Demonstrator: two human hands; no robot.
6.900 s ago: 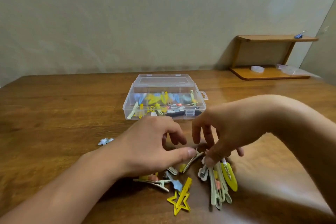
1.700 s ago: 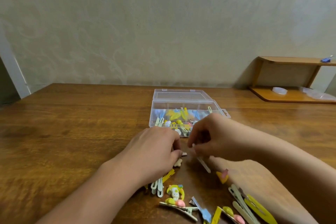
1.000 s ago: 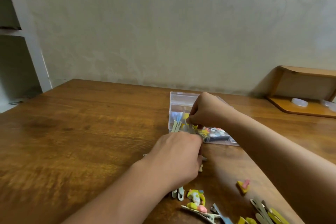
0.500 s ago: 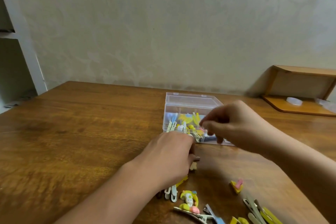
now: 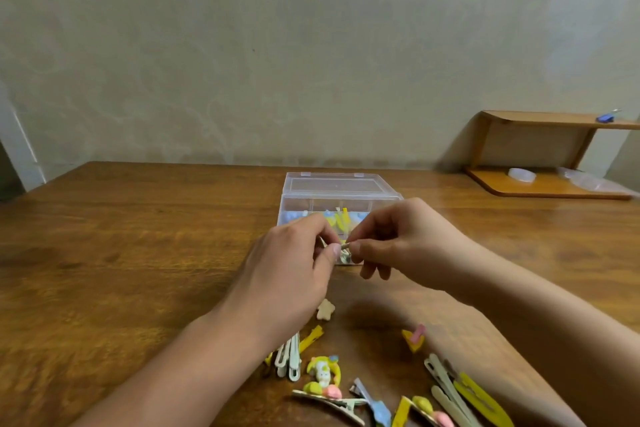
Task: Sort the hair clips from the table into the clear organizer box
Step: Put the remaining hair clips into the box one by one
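Note:
The clear organizer box point(image 5: 337, 189) stands open mid-table with several blue and yellow clips inside. Just in front of it, my left hand point(image 5: 291, 274) and my right hand point(image 5: 405, 246) meet above the table and both pinch one small pale hair clip point(image 5: 344, 246) between thumb and fingertips. Below my hands lie loose hair clips: a cream star point(image 5: 325, 309), pale long clips point(image 5: 289, 355), a yellow character clip point(image 5: 323, 374), a yellow-pink piece point(image 5: 414, 338) and yellow and cream clips point(image 5: 464, 392) at the lower right.
The wooden table point(image 5: 121, 253) reaches back to a pale wall. A small wooden shelf point(image 5: 540, 152) sits at the back right with a clear item on its lower board and a blue clip on top.
My right hand has drawn back from the box and my left hand has lifted off the pile; both now meet and pinch one small clip in front of the box.

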